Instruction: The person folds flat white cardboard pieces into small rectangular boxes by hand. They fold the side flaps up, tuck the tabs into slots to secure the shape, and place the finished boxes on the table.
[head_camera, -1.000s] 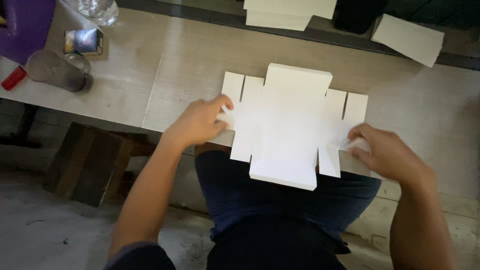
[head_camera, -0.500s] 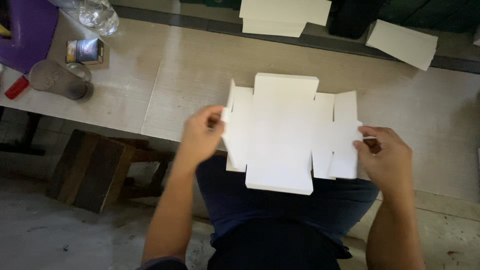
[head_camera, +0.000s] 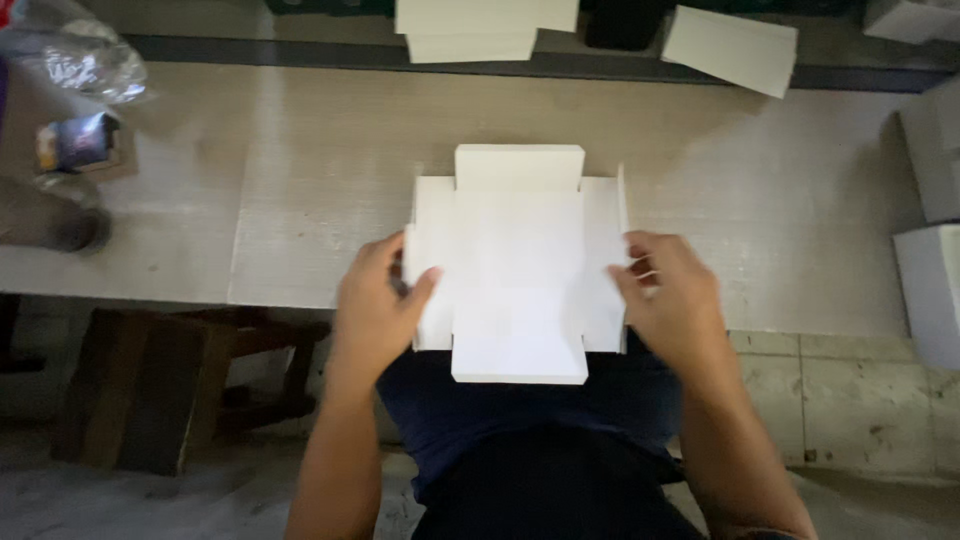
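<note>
A flat white cardboard box blank (head_camera: 518, 265) lies at the near edge of the pale table (head_camera: 320, 180), its front flap hanging over my lap. My left hand (head_camera: 378, 300) grips the blank's left side panel, thumb on top. My right hand (head_camera: 668, 295) grips the right side panel. Both side panels are folded upward and stand nearly upright along the blank's edges.
A stack of white blanks (head_camera: 470, 25) and a loose white sheet (head_camera: 730, 48) lie at the table's far edge. White boxes (head_camera: 930, 240) stand at the right. A crumpled plastic bag (head_camera: 85, 65), a small packet (head_camera: 75, 140) and a grey cup (head_camera: 45, 215) sit at left. A wooden stool (head_camera: 150, 390) is below.
The view has shifted left, so the blank sits more centred. Both hands have folded the outer side flaps inward and up, so the blank looks narrower than before.
</note>
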